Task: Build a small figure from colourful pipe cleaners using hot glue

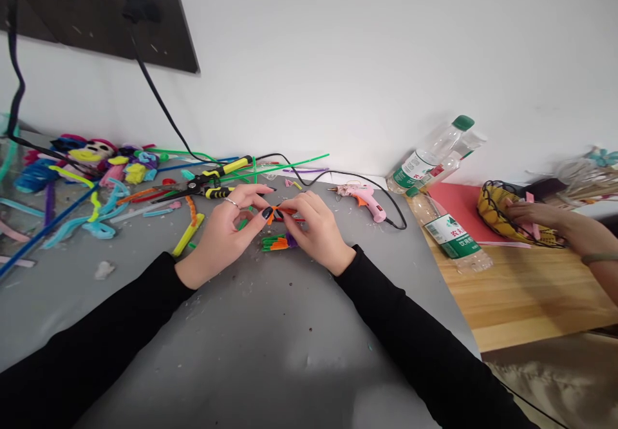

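Between my fingertips is a short orange pipe cleaner piece. My left hand pinches it with thumb and fingers, from the left. From the right, my right hand pinches the same piece, its far side partly hidden by the fingers. Just below, on the grey mat, lies a small bundle of green, orange and purple pipe cleaner pieces. Behind my left hand rest pliers with yellow and black handles. A yellow pipe cleaner piece lies close to my left wrist.
A pink glue gun with a black cord lies to the right. Plastic bottles stand and lie beyond it. Colourful pipe cleaner figures and loose strips crowd the left. At far right another person's hand reaches into a yellow basket.
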Demonstrator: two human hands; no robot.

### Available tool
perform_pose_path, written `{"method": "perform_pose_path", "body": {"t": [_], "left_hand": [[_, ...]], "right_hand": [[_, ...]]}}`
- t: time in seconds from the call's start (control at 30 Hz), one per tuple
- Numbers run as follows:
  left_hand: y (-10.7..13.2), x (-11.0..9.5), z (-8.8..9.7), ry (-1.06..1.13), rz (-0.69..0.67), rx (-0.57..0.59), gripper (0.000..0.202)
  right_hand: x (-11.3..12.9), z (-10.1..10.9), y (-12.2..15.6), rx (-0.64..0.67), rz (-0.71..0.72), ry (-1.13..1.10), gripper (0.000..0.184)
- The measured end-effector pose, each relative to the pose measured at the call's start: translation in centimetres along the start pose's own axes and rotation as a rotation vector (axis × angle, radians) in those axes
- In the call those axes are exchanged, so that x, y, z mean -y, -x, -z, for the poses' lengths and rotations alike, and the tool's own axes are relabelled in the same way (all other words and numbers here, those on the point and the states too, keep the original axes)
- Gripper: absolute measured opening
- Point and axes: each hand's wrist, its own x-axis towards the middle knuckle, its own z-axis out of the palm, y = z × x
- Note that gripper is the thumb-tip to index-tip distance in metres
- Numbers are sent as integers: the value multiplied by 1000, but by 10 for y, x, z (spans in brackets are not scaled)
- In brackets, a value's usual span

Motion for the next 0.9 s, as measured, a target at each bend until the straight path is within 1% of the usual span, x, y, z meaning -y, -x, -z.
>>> {"method": "perform_pose_path", "body": {"t": [0.13,0.27,0.4,0.53,0.63,0.7,0.9], "left_hand": [[0,2,0,-11,10,22,32],[0,5,0,-15,12,33,36],[-1,4,-2,-12,-12,48,34],[-1,5,-3,-50,-15,18,29],[-1,8,-3,-97,0,-17,30],[0,10,-3,-117,0,-17,30],[1,10,-4,-124,-18,-4,36]], "right_hand": [[-1,0,0,20,-13,-1,16],[-3,-2,-1,66,34,5,22],[-3,-2,-1,54,32,15,21],[-3,-1,0,53,18,24,19],[-2,-1,0,55,-1,33,20],[-3,-2,0,60,-4,47,21],[-4,-2,0,72,57,124,26]]}}
